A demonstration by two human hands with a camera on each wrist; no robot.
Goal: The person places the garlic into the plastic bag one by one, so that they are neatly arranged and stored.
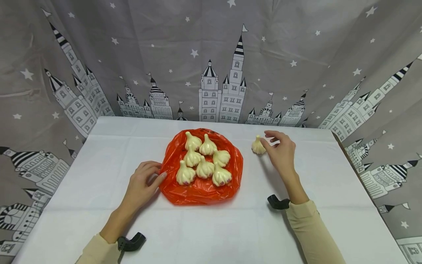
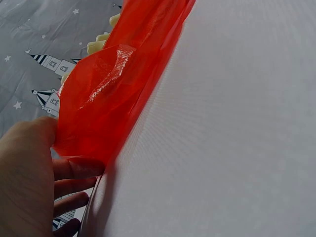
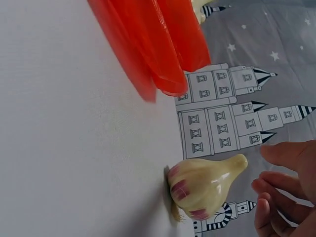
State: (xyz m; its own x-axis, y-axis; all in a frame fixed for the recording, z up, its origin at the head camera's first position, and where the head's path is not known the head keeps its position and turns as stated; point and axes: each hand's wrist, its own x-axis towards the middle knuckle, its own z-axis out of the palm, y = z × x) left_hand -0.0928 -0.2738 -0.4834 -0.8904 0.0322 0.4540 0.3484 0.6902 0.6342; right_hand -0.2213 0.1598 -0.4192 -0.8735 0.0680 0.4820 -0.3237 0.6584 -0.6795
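A red plastic bag (image 1: 201,196) lies spread on the table with several garlic bulbs (image 1: 204,168) grouped on it. My left hand (image 1: 142,185) pinches the bag's left edge between thumb and fingers; the left wrist view shows the red plastic (image 2: 98,108) there. To the right of the bag, a single garlic bulb (image 1: 258,146) stands on the white cloth, its stem up. Beside that bulb is my right hand (image 1: 281,152), thumb and fingers apart. In the right wrist view, a small gap separates its fingers (image 3: 279,153) from the bulb (image 3: 205,187).
A white cloth (image 1: 211,234) covers the table. Behind it hangs a grey curtain (image 1: 280,55) with printed castles and stars. Each wrist carries a black mount (image 1: 132,242).
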